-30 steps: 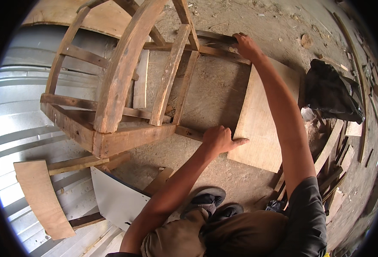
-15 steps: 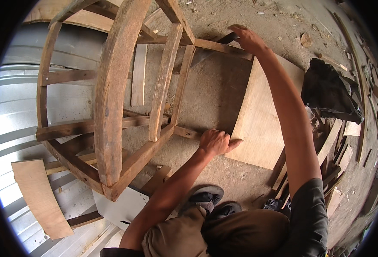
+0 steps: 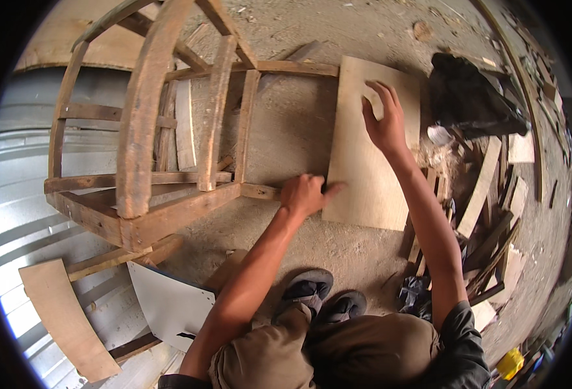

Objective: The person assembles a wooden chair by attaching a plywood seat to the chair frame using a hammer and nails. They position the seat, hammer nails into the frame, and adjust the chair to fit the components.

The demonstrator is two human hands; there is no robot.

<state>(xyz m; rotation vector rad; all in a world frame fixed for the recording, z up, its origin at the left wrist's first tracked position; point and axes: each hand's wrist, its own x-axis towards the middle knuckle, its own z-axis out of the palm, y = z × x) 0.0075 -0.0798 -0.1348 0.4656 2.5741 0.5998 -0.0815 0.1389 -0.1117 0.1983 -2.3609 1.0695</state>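
Note:
A brown wooden frame (image 3: 144,123), built of rough bars, lies on its side to my left. My left hand (image 3: 304,194) has its fingers curled over the end of the frame's near bar, with the thumb stretched toward a plywood panel (image 3: 370,188). That pale rectangular panel sits at the right ends of the frame's two long bars. Above the panel's far half is my right hand (image 3: 386,123), empty, thumb and fingers spread apart. Whether it touches the panel I cannot tell.
A black plastic bag (image 3: 471,97) and a heap of wood offcuts (image 3: 487,207) lie at the right. Near left are a white board (image 3: 172,305), a curved plywood strip (image 3: 68,321) and corrugated metal sheeting (image 3: 23,168). My sandalled feet (image 3: 308,288) are close by.
My right hand has left the frame's far bar and come back over the plywood panel, fingers opening. My left hand stays at the near bar. The whole view has shifted somewhat.

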